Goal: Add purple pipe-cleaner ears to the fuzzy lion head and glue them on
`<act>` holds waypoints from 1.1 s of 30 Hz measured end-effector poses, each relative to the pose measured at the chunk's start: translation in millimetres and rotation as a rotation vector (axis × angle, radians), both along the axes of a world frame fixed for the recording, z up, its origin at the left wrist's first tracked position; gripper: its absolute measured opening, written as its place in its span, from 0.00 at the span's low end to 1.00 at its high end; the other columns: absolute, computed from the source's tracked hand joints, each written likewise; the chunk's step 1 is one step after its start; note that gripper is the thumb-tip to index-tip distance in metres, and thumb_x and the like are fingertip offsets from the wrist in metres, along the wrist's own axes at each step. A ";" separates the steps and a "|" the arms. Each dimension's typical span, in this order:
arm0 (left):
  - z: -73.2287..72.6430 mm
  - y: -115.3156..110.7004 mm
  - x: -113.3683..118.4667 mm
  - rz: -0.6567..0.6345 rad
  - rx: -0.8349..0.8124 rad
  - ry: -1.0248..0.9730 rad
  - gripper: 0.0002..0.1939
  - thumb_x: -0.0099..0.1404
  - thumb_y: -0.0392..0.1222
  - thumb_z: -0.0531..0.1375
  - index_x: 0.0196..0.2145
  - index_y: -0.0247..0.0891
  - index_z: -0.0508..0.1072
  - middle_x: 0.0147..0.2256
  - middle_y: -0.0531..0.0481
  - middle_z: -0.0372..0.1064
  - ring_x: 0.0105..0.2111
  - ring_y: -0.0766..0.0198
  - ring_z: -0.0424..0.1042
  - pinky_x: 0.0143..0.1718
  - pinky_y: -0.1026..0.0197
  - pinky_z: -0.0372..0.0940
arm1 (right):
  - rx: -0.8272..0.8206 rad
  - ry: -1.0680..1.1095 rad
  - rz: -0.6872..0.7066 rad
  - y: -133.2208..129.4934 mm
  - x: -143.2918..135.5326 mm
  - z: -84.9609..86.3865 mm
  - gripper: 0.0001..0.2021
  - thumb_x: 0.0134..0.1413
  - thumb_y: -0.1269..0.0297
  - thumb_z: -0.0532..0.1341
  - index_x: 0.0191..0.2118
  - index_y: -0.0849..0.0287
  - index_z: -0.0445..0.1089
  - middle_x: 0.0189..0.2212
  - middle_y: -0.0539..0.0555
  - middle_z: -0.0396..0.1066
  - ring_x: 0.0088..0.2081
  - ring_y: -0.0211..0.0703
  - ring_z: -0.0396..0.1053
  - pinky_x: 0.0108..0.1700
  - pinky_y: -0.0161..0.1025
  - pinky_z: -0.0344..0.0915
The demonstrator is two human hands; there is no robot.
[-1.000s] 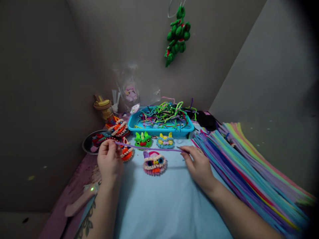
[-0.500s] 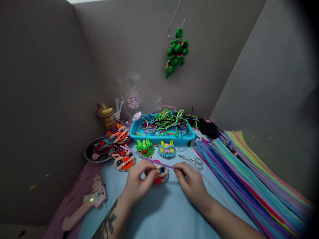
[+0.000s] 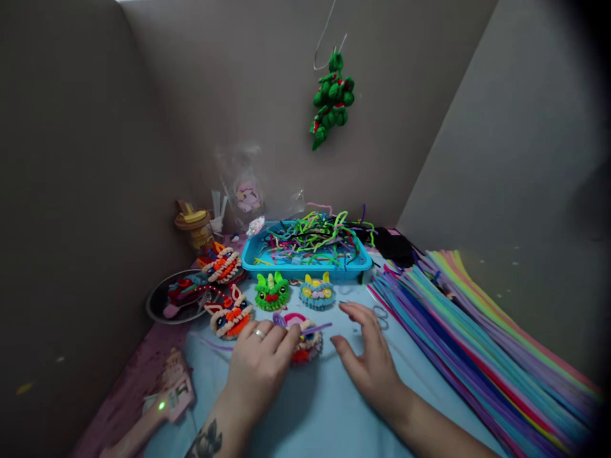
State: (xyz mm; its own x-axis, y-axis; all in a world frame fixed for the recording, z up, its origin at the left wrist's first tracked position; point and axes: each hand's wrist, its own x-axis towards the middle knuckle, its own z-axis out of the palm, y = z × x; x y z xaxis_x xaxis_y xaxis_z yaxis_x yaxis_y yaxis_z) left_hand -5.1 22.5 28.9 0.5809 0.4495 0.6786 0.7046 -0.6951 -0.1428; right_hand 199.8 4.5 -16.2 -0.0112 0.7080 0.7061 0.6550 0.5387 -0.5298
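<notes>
My left hand [image 3: 261, 359] is closed on a purple pipe cleaner [image 3: 317, 329], whose one end sticks out to the right past my fingers and whose other end trails out on the left. Apart from it, to the right, my right hand [image 3: 367, 356] is open, thumb and fingers spread, holding nothing. Under the pipe cleaner lies a fuzzy animal head [image 3: 310, 350] with a blue eye and red mouth, partly hidden by my left hand. Beyond my hands sit a green fuzzy head [image 3: 272, 291] and a blue one with yellow ears [image 3: 317, 292]. Scissors [image 3: 380, 317] lie half hidden behind my right hand.
A blue tray [image 3: 305, 266] of pipe cleaner scraps stands at the back. Long pipe cleaner bundles [image 3: 477, 343] fill the right side. At left are orange fuzzy heads [image 3: 231, 318], a metal bowl [image 3: 157, 312] and a pink glue gun [image 3: 174, 394] with a green light.
My right hand has let go of the pipe cleaner and opened. My left hand has turned knuckles-up, keeping hold of it. The view has shifted slightly.
</notes>
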 end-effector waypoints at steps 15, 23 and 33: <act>-5.0 4.3 2.4 -0.109 -0.132 -0.160 0.09 0.67 0.34 0.55 0.42 0.37 0.73 0.29 0.48 0.74 0.27 0.63 0.68 0.30 0.62 0.61 | -0.316 0.253 0.168 2.1 1.8 13.8 0.05 0.57 0.68 0.58 0.32 0.57 0.70 0.28 0.52 0.70 0.31 0.41 0.67 0.32 0.36 0.63; -4.8 -11.8 -4.4 -0.038 0.180 -0.433 0.16 0.56 0.30 0.65 0.43 0.39 0.72 0.40 0.44 0.68 0.42 0.56 0.67 0.45 0.54 0.64 | -0.626 1.028 0.369 16.5 7.6 6.0 0.12 0.51 0.54 0.63 0.30 0.56 0.64 0.22 0.47 0.63 0.20 0.35 0.57 0.20 0.32 0.53; -10.6 -3.0 14.7 -0.119 -0.772 -0.912 0.07 0.60 0.37 0.61 0.37 0.39 0.77 0.34 0.46 0.78 0.34 0.59 0.76 0.35 0.59 0.71 | -0.088 0.318 0.068 -2.0 10.2 17.3 0.05 0.58 0.69 0.59 0.31 0.55 0.70 0.27 0.51 0.67 0.30 0.41 0.66 0.31 0.37 0.63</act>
State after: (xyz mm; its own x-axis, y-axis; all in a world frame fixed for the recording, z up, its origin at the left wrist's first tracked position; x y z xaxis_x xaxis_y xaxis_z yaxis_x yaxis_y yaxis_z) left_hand 9.7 19.5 18.3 0.0925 0.8946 0.4373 0.2553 -0.4458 0.8580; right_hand 210.0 2.5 1.0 0.1502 0.7716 0.6181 0.4139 0.5186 -0.7481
